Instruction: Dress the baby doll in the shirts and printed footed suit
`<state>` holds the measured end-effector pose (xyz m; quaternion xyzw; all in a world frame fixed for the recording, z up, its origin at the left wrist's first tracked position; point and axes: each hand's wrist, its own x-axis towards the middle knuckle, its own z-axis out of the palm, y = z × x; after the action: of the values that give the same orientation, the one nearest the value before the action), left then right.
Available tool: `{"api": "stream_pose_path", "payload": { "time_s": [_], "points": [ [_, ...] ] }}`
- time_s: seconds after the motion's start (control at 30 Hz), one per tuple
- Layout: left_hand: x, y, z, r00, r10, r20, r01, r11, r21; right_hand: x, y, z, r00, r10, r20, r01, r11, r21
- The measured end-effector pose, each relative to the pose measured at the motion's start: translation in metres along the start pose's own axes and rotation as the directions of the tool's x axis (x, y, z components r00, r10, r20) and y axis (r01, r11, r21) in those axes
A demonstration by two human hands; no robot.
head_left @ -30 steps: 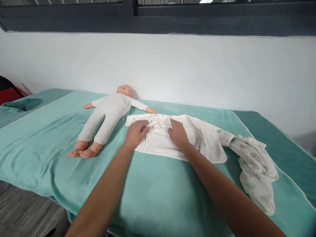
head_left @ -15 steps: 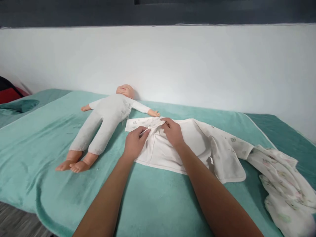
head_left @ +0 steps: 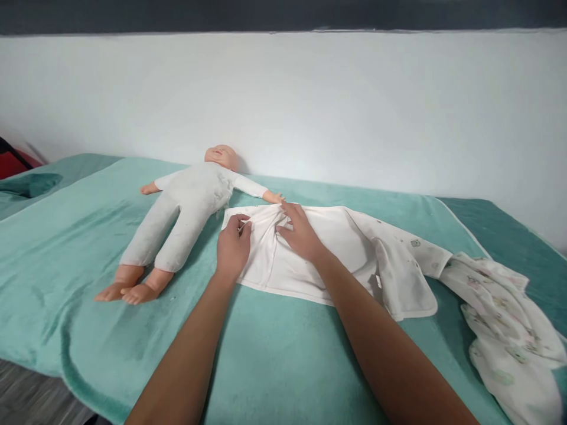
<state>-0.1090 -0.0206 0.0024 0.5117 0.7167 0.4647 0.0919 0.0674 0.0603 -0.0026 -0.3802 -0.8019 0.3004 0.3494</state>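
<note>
A small white baby shirt with little printed animals lies spread out, its pale inner side facing up. My left hand is closed in a pinch on the cloth near the shirt's left edge. Beside it, my right hand rests on the shirt with its fingers stretched out, touching gathered folds near the top edge. Just above the right fingertips is a hand of the baby doll, which lies on its back in a white cloth body, arms spread.
A printed, crumpled baby garment lies at the right, against the shirt's sleeve. Everything rests on a green blanket over a bed-like surface. A white wall stands behind. A red and black item shows at the far left.
The shirt's left front panel has been folded outward to the left in my left hand. My right hand has let go of its pinch and spread its fingers on the cloth.
</note>
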Motion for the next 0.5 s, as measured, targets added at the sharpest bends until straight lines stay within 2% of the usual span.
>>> {"api": "stream_pose_path", "payload": {
  "time_s": [0.17,0.27,0.33,0.4,0.5],
  "points": [
    [0.000,-0.007,0.002,0.996,0.050,-0.072,-0.041,0.993,0.114,-0.002,-0.008,-0.002,0.984,-0.056,0.167,0.091,0.973,-0.212],
    [-0.004,-0.004,0.001,0.973,0.207,-0.101,-0.183,0.960,0.211,-0.004,-0.012,-0.001,0.975,-0.047,0.217,0.123,0.927,-0.355],
    [-0.011,0.002,-0.001,0.928,0.359,-0.098,-0.329,0.915,0.234,-0.006,-0.015,0.000,0.981,-0.013,0.192,0.098,0.892,-0.441],
    [-0.022,0.011,-0.004,0.875,0.483,-0.023,-0.471,0.861,0.193,-0.011,-0.018,0.001,0.988,0.052,0.145,0.032,0.852,-0.523],
    [-0.046,0.026,-0.009,0.798,0.566,0.207,-0.587,0.808,0.054,-0.024,-0.023,-0.002,0.975,0.190,0.117,-0.078,0.780,-0.621]
  ]
}}
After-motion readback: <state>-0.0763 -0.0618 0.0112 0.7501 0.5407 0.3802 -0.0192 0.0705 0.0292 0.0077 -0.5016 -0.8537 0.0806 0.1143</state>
